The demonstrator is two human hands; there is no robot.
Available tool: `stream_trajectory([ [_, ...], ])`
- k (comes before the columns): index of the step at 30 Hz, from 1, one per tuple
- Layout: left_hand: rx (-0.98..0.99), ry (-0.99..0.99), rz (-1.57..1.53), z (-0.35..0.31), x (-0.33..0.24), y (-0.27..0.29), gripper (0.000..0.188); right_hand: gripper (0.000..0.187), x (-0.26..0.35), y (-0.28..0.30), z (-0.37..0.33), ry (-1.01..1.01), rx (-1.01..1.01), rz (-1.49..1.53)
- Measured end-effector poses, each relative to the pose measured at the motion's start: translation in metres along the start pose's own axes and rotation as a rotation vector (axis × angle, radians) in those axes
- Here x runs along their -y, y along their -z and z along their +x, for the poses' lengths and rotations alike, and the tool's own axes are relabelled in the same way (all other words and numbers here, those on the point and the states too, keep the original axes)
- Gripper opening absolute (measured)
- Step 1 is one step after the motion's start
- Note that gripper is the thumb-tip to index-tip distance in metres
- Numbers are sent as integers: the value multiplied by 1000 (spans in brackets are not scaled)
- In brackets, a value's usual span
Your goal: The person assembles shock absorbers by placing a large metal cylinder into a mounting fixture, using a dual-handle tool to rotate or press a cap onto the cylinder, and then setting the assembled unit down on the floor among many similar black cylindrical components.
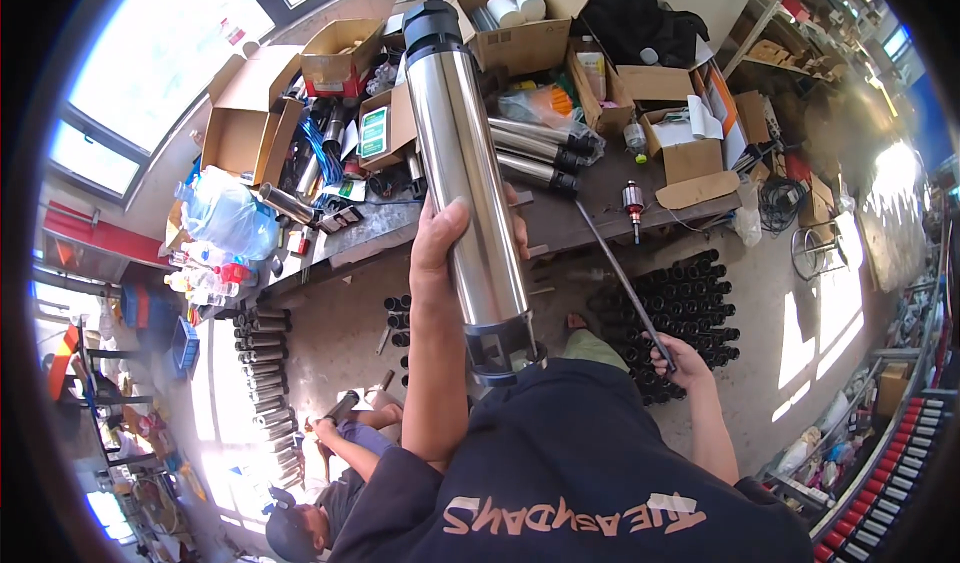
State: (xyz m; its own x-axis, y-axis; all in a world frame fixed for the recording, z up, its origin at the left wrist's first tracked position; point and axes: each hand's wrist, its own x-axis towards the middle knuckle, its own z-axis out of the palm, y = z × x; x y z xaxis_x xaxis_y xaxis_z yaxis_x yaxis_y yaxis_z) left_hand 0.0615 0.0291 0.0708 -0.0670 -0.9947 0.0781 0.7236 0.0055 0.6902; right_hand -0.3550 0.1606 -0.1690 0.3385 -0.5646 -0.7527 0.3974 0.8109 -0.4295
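My left hand (440, 238) is wrapped round a shiny steel cylinder (465, 183), held up tilted in front of my chest. The cylinder has a black cap at its top and a black slotted fitting at its lower end. Low on the right, my right hand (682, 360) is closed round the near end of a long dark rod (625, 283). The rod slants away to the upper left, its far end at the edge of the workbench (590, 221). Several similar steel cylinders (535, 153) with black ends lie on the bench behind the held one.
Cardboard boxes (520, 43) crowd the bench's back. A motor rotor (633, 201) sits towards its right. Dark cylindrical parts (690, 313) stand massed on the floor; a row of metal cylinders (265, 383) lies left. At lower left a co-worker (310, 523) holds a cylinder (340, 408).
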Motion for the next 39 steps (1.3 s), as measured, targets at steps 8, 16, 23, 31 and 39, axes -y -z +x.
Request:
stream_trajectory([
  [8,96,114,-155,-25,14,-7,70,31,-47,16,52,-239,-223,-185],
  [16,278,132,-593,-27,45,17,66,25,-56,32,65,-99,-234,-455],
  [23,3,190,-410,-36,41,25,70,50,-62,29,63,3,-451,-564],
  [31,-148,142,-400,-50,56,49,70,63,-94,38,43,371,-764,-917],
  [39,-240,145,-378,-56,67,56,67,62,-64,19,25,535,-750,-1018],
])
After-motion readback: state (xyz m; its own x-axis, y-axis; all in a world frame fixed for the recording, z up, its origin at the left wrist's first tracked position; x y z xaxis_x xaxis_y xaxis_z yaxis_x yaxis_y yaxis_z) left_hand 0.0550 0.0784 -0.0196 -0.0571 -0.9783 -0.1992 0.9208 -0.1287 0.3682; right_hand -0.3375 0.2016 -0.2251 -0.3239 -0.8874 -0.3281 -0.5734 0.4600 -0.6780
